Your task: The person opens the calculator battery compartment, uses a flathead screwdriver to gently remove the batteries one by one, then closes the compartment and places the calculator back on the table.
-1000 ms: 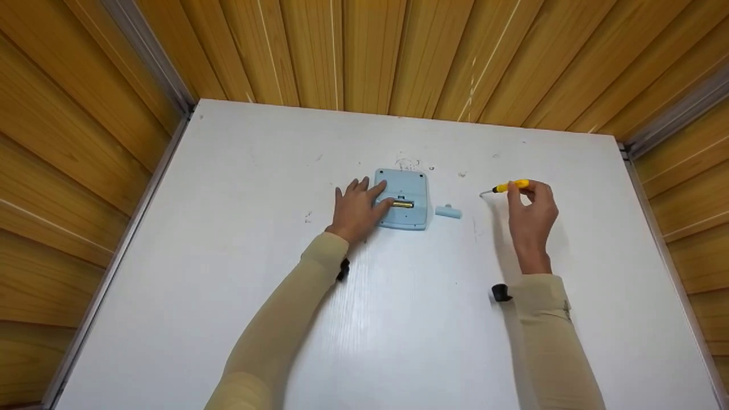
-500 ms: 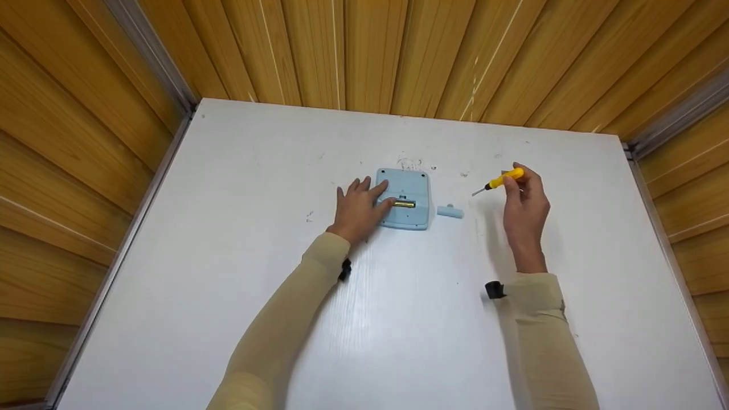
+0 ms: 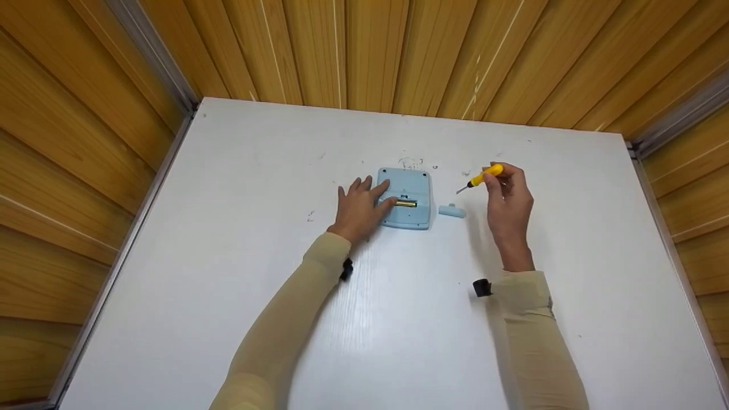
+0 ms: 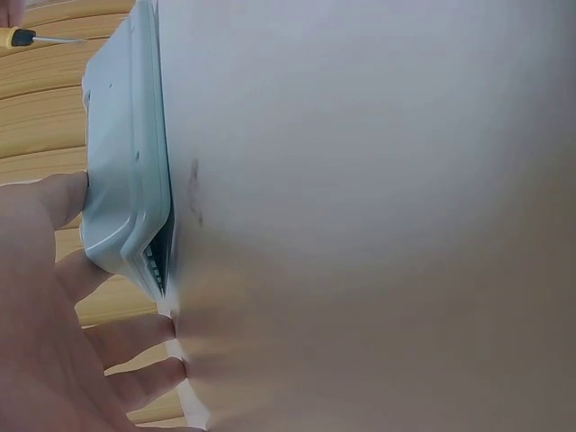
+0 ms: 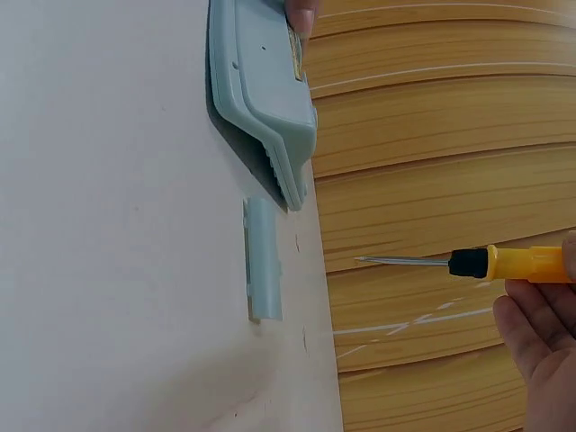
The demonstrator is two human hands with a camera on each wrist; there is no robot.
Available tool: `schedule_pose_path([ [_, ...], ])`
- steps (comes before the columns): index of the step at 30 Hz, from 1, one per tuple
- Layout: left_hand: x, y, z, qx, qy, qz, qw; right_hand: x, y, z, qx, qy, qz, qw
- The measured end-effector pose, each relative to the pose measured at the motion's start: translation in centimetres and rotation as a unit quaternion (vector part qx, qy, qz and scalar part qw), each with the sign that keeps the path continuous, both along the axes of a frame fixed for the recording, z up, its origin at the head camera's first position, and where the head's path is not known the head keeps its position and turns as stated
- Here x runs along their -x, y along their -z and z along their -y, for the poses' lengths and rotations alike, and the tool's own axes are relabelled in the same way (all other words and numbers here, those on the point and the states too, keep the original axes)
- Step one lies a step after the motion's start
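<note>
A light-blue calculator lies face down on the white table, its battery slot uncovered and a gold-coloured battery showing in it. My left hand rests on its left side with spread fingers, thumb over the slot's left end. Between the thumb and fingers of my right hand is a small screwdriver with a yellow handle and black collar. Its bare metal tip points left, above and apart from the table. The slot's light-blue battery cover lies just right of the calculator, below the screwdriver's tip in the head view.
The white table reaches back to a wood-patterned wall, with similar panels at both sides. Dark scuff marks show behind the calculator. A black wrist camera sticks out from the right sleeve.
My right hand has moved left with the screwdriver, bringing its tip over near the battery cover, and the screwdriver has tilted more steeply. My left hand and the calculator stay in place.
</note>
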State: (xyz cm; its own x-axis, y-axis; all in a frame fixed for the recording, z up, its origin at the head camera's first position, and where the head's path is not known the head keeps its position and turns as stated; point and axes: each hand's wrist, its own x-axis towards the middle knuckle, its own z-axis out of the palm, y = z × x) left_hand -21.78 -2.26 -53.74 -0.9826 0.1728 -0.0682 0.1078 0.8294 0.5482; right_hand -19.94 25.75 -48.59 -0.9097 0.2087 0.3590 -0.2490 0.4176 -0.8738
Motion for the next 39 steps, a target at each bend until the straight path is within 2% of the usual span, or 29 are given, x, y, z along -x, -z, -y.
schedule_pose_path([
  [7,0.0,0.0,0.0,0.002,0.007,-0.006,1.0000,-0.1,0.2,1.5,-0.023,-0.043,-0.037,0.998],
  [27,-0.1,0.1,0.2,0.001,0.009,-0.006,0.9999,-0.6,-0.4,5.0,-0.049,-0.109,-0.040,0.992],
  [39,0.0,0.1,0.2,0.006,0.008,-0.004,0.9999,-0.3,0.2,6.0,-0.064,-0.126,-0.048,0.989],
])
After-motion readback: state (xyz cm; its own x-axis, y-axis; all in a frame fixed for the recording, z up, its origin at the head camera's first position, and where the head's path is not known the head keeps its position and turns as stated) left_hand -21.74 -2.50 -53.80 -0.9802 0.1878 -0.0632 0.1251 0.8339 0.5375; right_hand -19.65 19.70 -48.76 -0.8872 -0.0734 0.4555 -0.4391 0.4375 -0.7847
